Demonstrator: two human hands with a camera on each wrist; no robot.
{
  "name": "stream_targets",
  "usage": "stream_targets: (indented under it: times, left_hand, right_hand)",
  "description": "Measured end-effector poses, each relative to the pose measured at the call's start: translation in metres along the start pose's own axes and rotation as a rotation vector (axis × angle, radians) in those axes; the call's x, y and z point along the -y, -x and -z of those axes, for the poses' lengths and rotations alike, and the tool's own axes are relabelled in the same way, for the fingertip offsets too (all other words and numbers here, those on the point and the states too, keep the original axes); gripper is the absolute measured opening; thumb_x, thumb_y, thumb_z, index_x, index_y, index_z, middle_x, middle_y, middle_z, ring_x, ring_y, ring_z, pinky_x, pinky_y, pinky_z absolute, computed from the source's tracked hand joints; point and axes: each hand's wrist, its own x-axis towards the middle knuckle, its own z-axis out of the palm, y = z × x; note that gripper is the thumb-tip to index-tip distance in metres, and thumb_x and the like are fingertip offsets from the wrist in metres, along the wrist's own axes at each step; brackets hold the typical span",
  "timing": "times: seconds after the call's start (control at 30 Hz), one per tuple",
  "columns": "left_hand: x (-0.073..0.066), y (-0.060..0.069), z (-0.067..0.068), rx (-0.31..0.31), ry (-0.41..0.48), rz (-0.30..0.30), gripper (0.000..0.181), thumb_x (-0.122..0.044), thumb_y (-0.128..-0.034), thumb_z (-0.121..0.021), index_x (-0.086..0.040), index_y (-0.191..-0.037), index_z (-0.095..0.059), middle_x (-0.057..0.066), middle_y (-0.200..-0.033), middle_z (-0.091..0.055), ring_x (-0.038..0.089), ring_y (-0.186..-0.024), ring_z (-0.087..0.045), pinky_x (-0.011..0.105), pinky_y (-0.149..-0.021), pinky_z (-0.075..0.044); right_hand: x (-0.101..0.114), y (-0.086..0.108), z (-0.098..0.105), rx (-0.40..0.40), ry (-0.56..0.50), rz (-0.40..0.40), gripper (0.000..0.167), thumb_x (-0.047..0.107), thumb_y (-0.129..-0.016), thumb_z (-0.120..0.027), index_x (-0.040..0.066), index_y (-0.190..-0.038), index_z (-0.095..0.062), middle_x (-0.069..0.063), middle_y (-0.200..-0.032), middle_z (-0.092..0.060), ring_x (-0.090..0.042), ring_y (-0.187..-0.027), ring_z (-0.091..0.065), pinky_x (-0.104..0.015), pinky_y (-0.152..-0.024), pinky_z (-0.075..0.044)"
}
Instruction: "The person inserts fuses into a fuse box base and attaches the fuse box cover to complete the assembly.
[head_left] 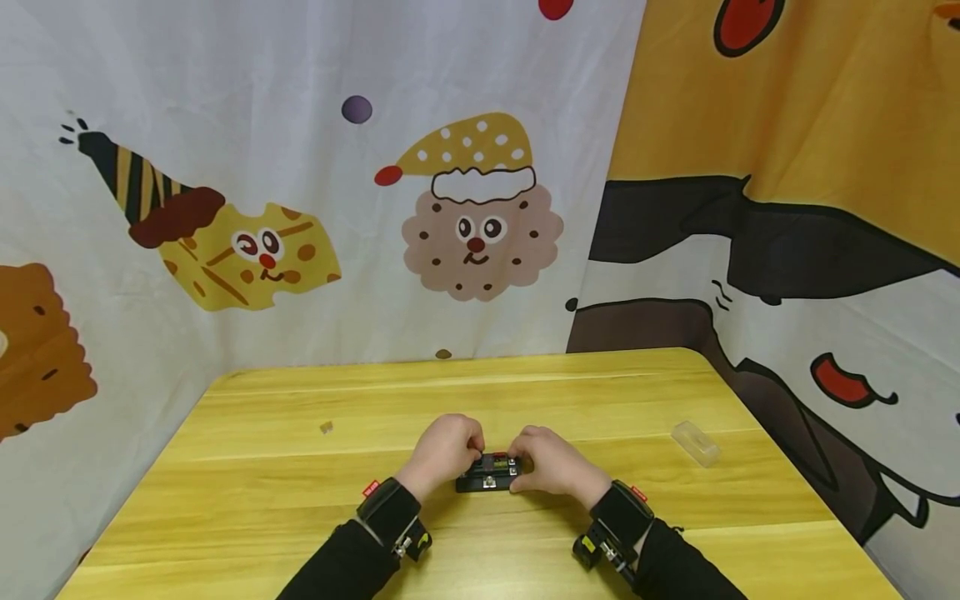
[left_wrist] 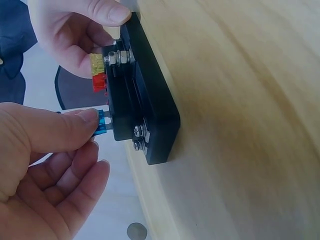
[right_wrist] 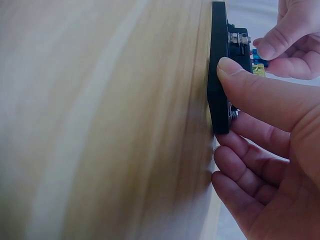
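Observation:
A black fuse block [head_left: 486, 482] with metal screw terminals sits on the wooden table, between both hands. My left hand [head_left: 446, 450] pinches a blue blade fuse [left_wrist: 101, 123] between thumb and forefinger at one end of the block. In the left wrist view, the fuse's metal legs show between its blue body and the block; how deep they sit is unclear. A red fuse [left_wrist: 99, 82] and a yellow fuse [left_wrist: 96, 64] stand in the block beside it. My right hand [head_left: 557, 463] grips the block's other end, thumb [right_wrist: 231, 66] on its base.
To the right on the table [head_left: 262, 500] lies a clear plastic box [head_left: 696, 443]. A small brownish piece [head_left: 326, 427], too small to identify, lies at the left. A cartoon-printed curtain [head_left: 300, 167] hangs behind the table.

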Motion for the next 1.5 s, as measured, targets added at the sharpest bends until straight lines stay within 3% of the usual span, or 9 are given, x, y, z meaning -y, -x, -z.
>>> stream_targets:
  times: [1.1, 1.5]
  left_hand:
    - [0.0003, -0.0019, -0.002, 0.016, 0.003, 0.029, 0.023, -0.003, -0.0761, -0.081, -0.017, -0.065, -0.066, -0.01, -0.066, -0.058, 0.009, -0.064, -0.052, 0.027, -0.065, -0.046]
    - [0.0032, -0.0053, -0.0031, 0.055, 0.022, 0.052, 0.023, -0.004, -0.0752, -0.082, -0.017, -0.064, -0.066, -0.01, -0.065, -0.058, 0.008, -0.062, -0.051, 0.026, -0.061, -0.044]
  right_hand:
    - [0.0004, 0.0014, 0.0003, -0.005, -0.02, -0.02, 0.035, 0.025, -0.073, -0.089, 0.011, -0.098, -0.071, 0.003, -0.094, -0.057, -0.013, -0.082, -0.048, -0.033, -0.075, -0.044]
    - [0.0008, 0.0008, 0.0002, 0.001, -0.035, -0.031, 0.035, 0.025, -0.073, -0.089, 0.011, -0.1, -0.072, 0.002, -0.095, -0.058, -0.013, -0.083, -0.05, -0.034, -0.078, -0.045]
